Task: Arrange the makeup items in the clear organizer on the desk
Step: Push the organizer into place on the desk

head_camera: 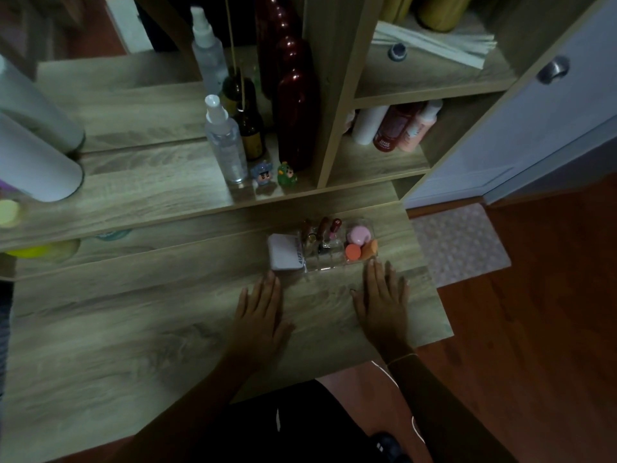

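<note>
Head view looks down on a dim wood-grain desk (140, 329), red-brown floor (534, 329) and a pale rug (460, 242) at 3 o'clock. Both hands, left (262, 315) and right (384, 302), lie flat, fingers spread, holding nothing. At 12 o'clock from them sits the clear organizer (322, 264) with lipsticks (320, 233) and sponges (359, 243).

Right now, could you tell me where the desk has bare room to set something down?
Bare wood spreads left of the left hand, and between it and the right hand. It is crowded ahead of the fingertips, where the clear organizer and white compact sit.
</note>
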`<state>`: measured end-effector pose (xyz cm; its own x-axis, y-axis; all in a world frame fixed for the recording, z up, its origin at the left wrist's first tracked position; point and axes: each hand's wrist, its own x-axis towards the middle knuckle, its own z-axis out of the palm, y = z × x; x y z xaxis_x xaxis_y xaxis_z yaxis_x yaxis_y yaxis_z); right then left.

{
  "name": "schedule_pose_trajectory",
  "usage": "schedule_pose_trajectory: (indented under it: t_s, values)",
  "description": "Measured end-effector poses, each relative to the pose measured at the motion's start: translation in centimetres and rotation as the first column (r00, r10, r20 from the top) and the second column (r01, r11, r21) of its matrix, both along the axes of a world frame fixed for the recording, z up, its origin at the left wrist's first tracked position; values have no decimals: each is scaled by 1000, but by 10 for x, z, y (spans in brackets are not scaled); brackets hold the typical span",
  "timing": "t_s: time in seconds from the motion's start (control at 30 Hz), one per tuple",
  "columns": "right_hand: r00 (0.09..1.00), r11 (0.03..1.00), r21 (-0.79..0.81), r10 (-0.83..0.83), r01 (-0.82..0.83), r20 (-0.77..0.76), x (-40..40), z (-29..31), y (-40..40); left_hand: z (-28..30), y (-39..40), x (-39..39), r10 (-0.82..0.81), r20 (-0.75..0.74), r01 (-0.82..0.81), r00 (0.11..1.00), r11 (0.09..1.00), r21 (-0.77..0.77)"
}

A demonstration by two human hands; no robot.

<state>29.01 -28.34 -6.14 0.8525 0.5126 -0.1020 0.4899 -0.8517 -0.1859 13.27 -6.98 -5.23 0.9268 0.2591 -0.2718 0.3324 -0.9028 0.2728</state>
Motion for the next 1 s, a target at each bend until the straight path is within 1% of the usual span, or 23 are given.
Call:
schedule_pose_trajectory:
  t_s: [0.2,0.33,0.5,0.7,0.9,1.0]
  values:
    - [1000,1000,5,-23,23,-7,13,4,3,3,-4,14,-24,-29,24,999,1000,-12]
    - [999,999,20,-45,45,-21,20,7,5,2,-6,22,-24,-21,24,999,1000,-9]
    - [997,998,6,-67,67,-32,27,9,8,3,-3,33,-54,-43,56,998,998,33]
    - [997,998,4,-68,68,-32,36,16,15,6,-3,37,-83,-27,84,996,996,34]
    - [998,998,-15,-60,60,-33,36,16,14,8,-4,39,-62,-11,62,998,998,-10]
    - [997,998,-20,-64,63,-42,35,16,14,7,-5,38,-64,-27,65,998,997,31]
